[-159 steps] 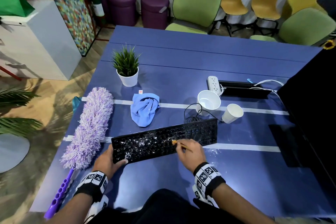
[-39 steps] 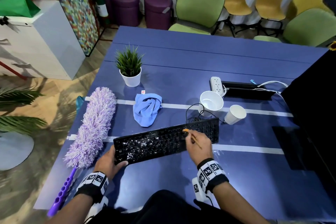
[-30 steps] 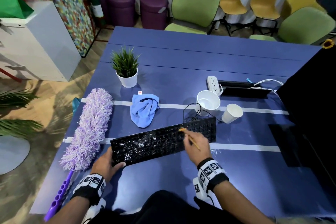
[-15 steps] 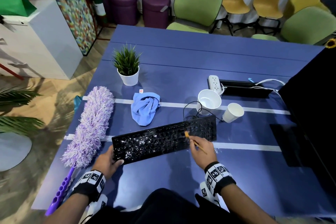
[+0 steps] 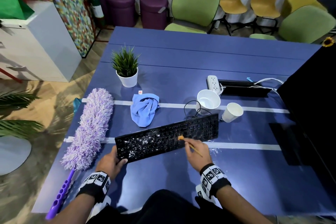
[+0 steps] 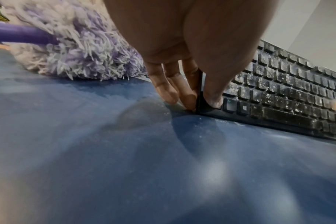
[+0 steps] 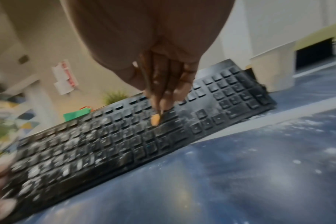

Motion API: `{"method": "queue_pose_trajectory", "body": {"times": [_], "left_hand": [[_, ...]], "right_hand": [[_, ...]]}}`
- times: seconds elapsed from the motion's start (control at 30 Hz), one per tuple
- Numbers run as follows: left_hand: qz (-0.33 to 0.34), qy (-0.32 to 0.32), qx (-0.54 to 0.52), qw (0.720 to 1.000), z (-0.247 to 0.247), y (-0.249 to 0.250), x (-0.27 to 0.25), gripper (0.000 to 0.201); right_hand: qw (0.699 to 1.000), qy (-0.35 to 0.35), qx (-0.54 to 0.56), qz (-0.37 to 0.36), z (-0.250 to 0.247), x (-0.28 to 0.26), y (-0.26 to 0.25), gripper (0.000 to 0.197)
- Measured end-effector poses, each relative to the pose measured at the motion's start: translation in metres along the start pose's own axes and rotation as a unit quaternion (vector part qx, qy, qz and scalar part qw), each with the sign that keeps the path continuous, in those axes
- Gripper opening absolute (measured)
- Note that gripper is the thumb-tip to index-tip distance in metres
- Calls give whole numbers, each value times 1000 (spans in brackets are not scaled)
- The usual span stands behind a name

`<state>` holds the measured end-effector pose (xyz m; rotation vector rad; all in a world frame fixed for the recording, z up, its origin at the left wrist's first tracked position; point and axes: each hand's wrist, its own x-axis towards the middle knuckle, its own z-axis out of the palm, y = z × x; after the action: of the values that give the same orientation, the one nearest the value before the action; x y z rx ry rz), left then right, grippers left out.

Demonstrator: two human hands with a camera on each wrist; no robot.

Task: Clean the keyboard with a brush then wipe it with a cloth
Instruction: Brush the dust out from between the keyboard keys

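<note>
A black keyboard [image 5: 167, 137] speckled with white powder lies slanted on the blue table [image 5: 181, 63]. My left hand [image 5: 111, 162] grips its near-left corner, thumb on top and fingers along the end, as the left wrist view shows at the keyboard [image 6: 278, 94]. My right hand [image 5: 197, 151] pinches a thin wooden brush [image 5: 190, 146]; its orange tip [image 7: 155, 119] touches the keys near the keyboard's [image 7: 125, 136] middle. A crumpled blue cloth [image 5: 144, 108] lies behind the keyboard.
A purple fluffy duster [image 5: 89, 129] lies along the table's left side. A potted plant [image 5: 126, 71], two white cups [image 5: 208, 100] [image 5: 232, 112], a power strip [image 5: 213, 82] with cables and a dark monitor [image 5: 309, 105] stand behind and right. White powder dusts the table by the keyboard's right end.
The brush tip has swept from the keyboard's upper middle down and slightly left across the keys. My left hand has kept its hold on the corner.
</note>
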<state>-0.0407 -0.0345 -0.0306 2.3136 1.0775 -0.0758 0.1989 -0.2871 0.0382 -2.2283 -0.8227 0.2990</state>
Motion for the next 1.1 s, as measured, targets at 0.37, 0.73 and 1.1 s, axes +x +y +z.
{"method": "queue_pose_trajectory", "body": {"times": [0.37, 0.73, 1.1], "left_hand": [[11, 4, -11, 1000, -7, 9, -7, 52], [17, 10, 0, 1000, -11, 14, -10, 59], [16, 9, -7, 1000, -13, 15, -10, 60]], "right_hand": [[997, 59, 10, 49, -13, 1, 14, 22], [995, 23, -36, 92, -19, 5, 21, 17], [991, 112, 1, 70, -30, 10, 26, 20]]}}
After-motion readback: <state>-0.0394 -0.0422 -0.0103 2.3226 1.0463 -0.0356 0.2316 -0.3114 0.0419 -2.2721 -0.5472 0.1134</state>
